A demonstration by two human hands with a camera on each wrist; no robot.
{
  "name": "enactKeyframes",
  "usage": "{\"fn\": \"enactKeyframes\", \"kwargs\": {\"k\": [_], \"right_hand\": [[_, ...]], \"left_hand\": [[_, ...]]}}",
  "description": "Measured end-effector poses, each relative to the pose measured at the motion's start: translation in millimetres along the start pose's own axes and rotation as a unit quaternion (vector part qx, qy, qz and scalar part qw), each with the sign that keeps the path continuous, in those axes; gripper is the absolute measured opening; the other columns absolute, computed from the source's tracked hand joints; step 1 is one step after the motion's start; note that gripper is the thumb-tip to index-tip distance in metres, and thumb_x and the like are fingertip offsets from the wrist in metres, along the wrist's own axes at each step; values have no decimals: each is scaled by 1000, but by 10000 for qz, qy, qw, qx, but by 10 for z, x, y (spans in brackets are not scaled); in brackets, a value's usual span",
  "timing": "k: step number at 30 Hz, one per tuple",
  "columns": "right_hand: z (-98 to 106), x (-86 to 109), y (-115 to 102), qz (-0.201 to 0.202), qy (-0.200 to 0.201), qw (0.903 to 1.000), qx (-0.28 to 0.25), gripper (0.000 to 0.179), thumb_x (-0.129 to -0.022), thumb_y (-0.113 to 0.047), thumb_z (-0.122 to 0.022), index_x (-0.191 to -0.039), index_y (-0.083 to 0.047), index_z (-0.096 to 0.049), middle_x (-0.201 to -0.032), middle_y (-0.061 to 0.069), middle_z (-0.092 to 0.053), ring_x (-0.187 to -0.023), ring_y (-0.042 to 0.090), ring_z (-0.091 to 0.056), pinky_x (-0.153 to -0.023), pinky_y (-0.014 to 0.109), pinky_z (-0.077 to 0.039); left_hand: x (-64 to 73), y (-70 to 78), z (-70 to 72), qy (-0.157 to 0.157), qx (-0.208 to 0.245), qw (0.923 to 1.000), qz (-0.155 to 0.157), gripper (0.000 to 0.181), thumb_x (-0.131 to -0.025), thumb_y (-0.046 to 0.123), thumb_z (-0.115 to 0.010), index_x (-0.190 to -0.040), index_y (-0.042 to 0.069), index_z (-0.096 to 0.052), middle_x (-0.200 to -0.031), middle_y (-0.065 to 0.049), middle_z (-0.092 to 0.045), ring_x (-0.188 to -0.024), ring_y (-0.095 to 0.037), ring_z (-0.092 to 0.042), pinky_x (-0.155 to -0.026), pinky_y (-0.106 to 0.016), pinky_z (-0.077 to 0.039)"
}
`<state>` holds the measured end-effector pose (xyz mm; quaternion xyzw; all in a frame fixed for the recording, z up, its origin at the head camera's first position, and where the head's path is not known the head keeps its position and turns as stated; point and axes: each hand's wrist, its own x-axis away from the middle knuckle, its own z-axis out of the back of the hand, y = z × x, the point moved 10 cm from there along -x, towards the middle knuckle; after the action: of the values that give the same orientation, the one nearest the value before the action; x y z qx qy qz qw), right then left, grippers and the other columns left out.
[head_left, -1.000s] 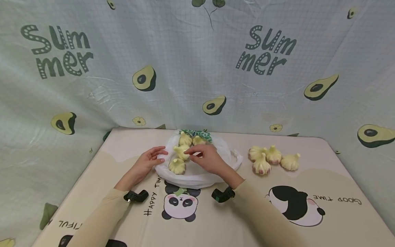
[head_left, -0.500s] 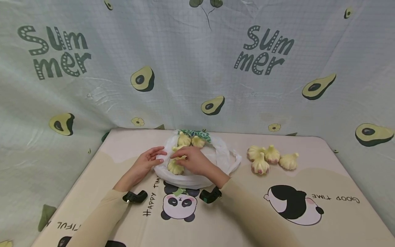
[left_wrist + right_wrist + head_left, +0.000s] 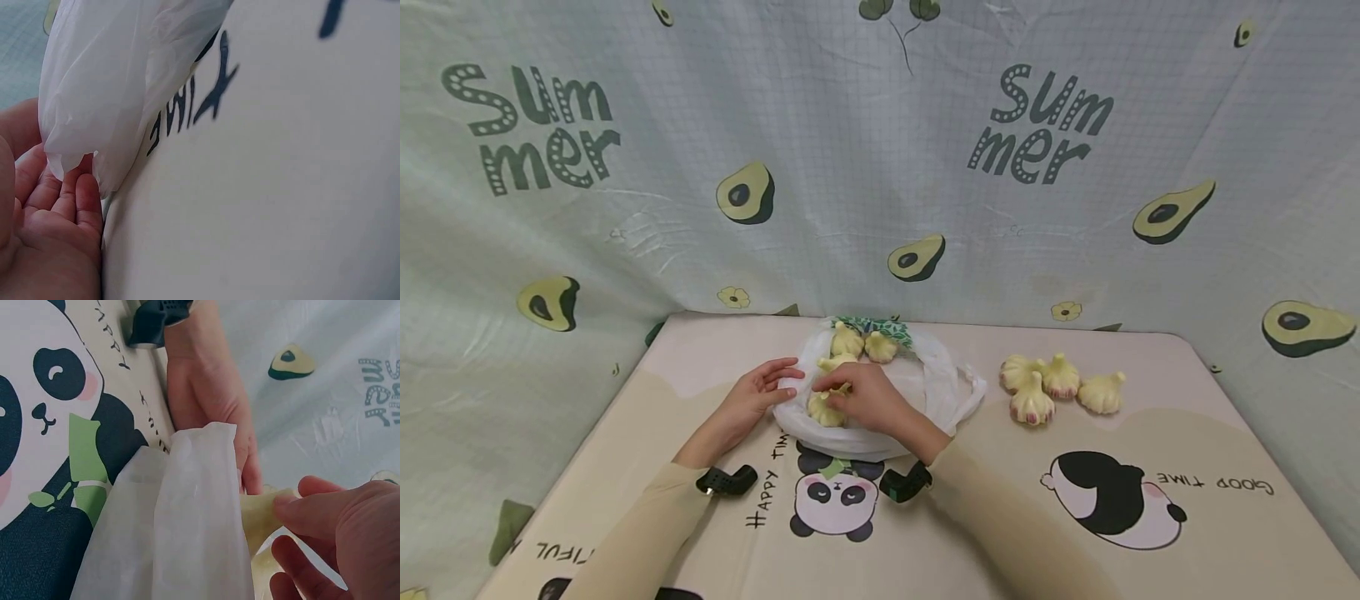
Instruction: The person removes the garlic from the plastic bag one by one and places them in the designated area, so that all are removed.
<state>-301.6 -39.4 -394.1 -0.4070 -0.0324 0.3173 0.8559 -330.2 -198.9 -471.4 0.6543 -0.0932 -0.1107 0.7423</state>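
A white plastic bag (image 3: pixel 917 379) lies spread with its mouth upward at the table's centre, several garlic bulbs inside. Two bulbs, one of them this garlic bulb (image 3: pixel 847 340), sit at its back. My right hand (image 3: pixel 872 400) reaches inside; in the right wrist view its thumb and finger pinch the upper part of a garlic bulb (image 3: pixel 259 515). Fingers partly hide that bulb in the head view, near the front-left bulb (image 3: pixel 824 410). My left hand (image 3: pixel 756 400) touches the bag's left side with loosely extended fingers, their tips partly covered by plastic in the left wrist view.
Several more garlic bulbs (image 3: pixel 1032 402) stand in a group on the table (image 3: pixel 1000 517), right of the bag. Printed pandas and lettering cover the tabletop. A patterned curtain (image 3: pixel 850 167) hangs behind the far edge.
My right hand has moved left and slightly nearer inside the bag, from the middle bulb toward the front-left one. The left hand stays at the bag's side.
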Motion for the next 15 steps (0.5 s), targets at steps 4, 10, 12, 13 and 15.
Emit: {"fn": "enactKeyframes", "kwargs": {"k": [4,10,12,13,15], "right_hand": [[54,18,1,-28,156,9999,62,19,-90,-4,-72,-106,-11,-77,-102,-3,-73,-98,12,-63,-84,27,-51],[198,53,17,-60,423,9991,-14,16,-91,-4,-71,-105,-8,-77,-101,0,-71,-96,16,-63,-81,27,-52],[264,68,30,-46,540,9985,-25,16,-91,-4,-72,-105,-8,-77,-101,-1,-71,-95,16,-63,-80,27,-52],[300,76,41,-55,603,9982,-31,16,-90,-5,-72,-105,-8,-77,-101,-1,-71,-95,16,-62,-80,27,-52],[374,102,66,-83,724,9973,-13,15,-90,-5,-72,-104,-9,-78,-100,-2,-70,-94,15,-62,-80,27,-52]], "left_hand": [[4,7,3,14,-14,10000,-19,55,-96,2,-63,-146,-2,-41,-131,-21,-56,-110,-8,-57,-90,-17,-45],[5,14,4,11,-51,10000,-46,56,-95,1,-63,-146,-4,-40,-130,-20,-57,-110,-7,-57,-90,-17,-45],[5,15,4,31,-42,10000,-10,56,-95,1,-63,-146,-3,-41,-130,-20,-57,-110,-7,-57,-90,-16,-45],[8,18,3,34,-56,10000,-3,56,-95,1,-63,-146,-4,-41,-130,-21,-57,-110,-7,-57,-90,-16,-45],[9,19,-1,47,-37,10000,10,56,-95,0,-63,-146,-4,-41,-130,-21,-57,-111,-7,-57,-90,-16,-45]]}}
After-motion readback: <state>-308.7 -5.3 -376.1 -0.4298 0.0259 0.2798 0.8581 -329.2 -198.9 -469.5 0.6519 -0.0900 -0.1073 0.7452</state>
